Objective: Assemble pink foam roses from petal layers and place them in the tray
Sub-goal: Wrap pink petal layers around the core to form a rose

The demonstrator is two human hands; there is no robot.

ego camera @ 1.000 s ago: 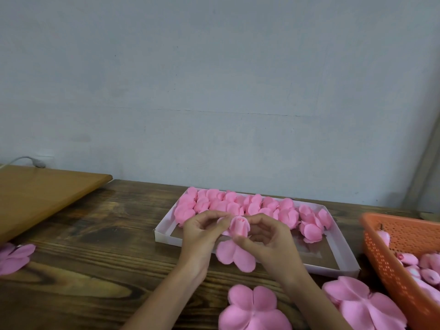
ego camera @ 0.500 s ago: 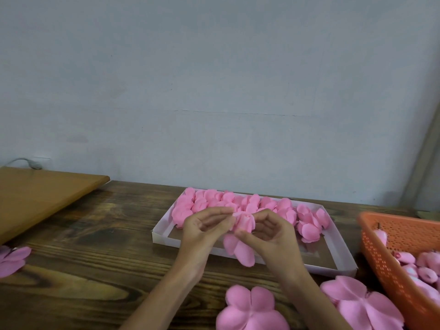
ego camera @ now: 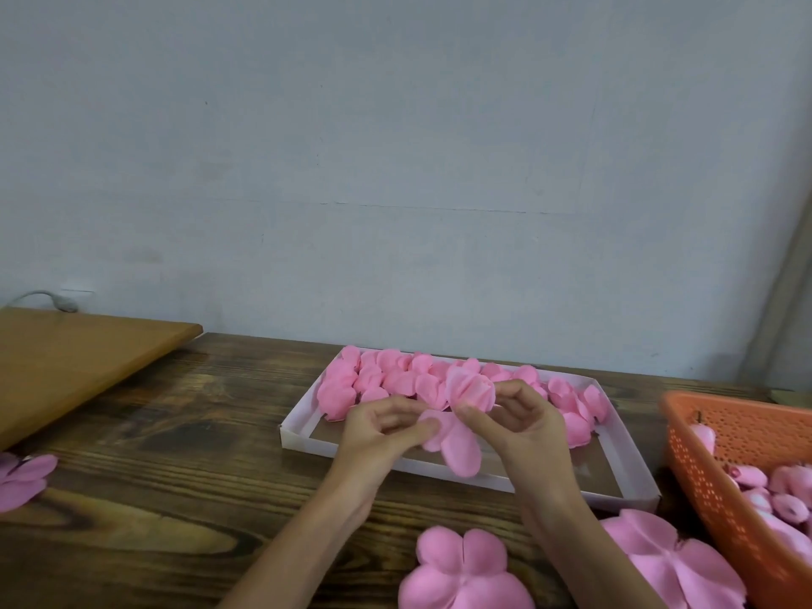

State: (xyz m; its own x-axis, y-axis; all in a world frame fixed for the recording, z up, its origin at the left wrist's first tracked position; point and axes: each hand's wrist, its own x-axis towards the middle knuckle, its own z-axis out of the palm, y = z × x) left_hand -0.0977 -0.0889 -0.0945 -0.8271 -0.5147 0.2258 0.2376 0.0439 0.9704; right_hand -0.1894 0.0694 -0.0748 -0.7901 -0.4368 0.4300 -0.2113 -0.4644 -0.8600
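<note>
Work surface: a dark, heavily grained wooden table (ego camera: 154, 498) set against a plain pale grey-blue wall (ego camera: 395, 169). At the left of the frame a lighter wooden board (ego camera: 74, 362) lies on the table, with a grey cable (ego camera: 48, 296) at the wall just behind it.

Centre of frame: a shallow white tray (ego camera: 626, 454) holds finished pink roses (ego camera: 378, 380) packed along its far side; its near half shows bare floor.

Both hands are raised over the tray's near half. The right hand (ego camera: 523, 428) grips a part-built rose (ego camera: 470, 389) with curled fingers and thumb. The left hand (ego camera: 378, 437) pinches a petal (ego camera: 459, 446) that hangs below that rose.

Right edge: an orange mesh basket (ego camera: 712, 468) containing pink buds (ego camera: 786, 503). Flat petal layers (ego camera: 461, 573) lie on the table at the bottom of the frame, and another one (ego camera: 22, 479) at the left edge.
</note>
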